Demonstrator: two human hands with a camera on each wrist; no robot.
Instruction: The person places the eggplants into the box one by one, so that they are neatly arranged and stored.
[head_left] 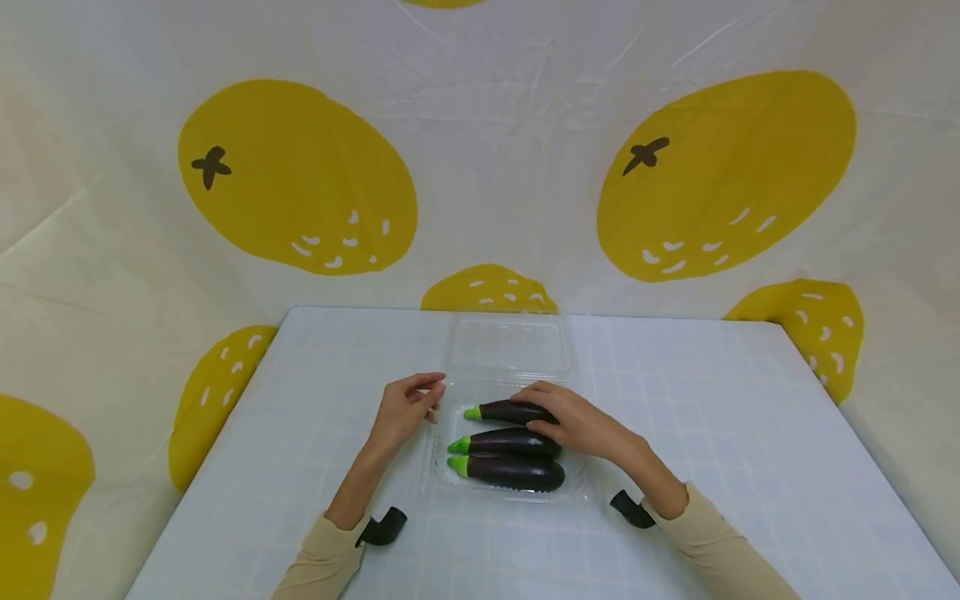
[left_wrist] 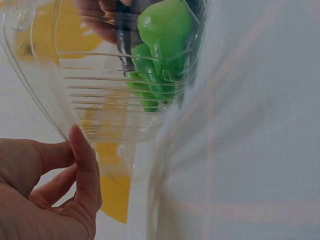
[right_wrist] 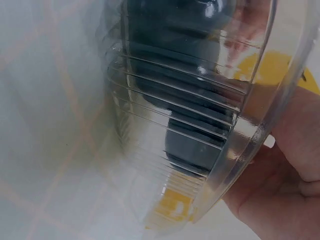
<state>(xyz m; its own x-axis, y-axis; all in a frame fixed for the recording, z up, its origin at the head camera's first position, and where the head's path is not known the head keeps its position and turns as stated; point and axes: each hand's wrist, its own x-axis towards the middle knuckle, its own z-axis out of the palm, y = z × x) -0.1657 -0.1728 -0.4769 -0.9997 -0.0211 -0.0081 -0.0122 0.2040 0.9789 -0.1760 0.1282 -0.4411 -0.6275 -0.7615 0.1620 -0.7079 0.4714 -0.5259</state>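
1. The far eggplant, the middle eggplant and the near eggplant are smooth, shiny and so dark they look almost black
2. Each one has a bright green cap at its left end and gets fat and round toward the right end
3. All three are in the bottom part of a clear box, lying side by side. The middle one and the near one are very close together, and a thin gap shows behind the middle one
4. The right hand holds the far eggplant by its fat end, with its fingers bent over the top. I cannot tell if that eggplant is up off the bottom of the box
5. The left hand is at the left edge of the box, near the far corner. Its fingers are narrow, with the tips close together. I cannot tell if they pinch the edge
6. The box has ridges on its sides, and its clear lid is open on the far side
7. I count three eggplants, three green caps, one box, one lid and two hands
8. The box sits on a pale blue surface with light lines, and behind is a pale cloth with big yellow fruits on it
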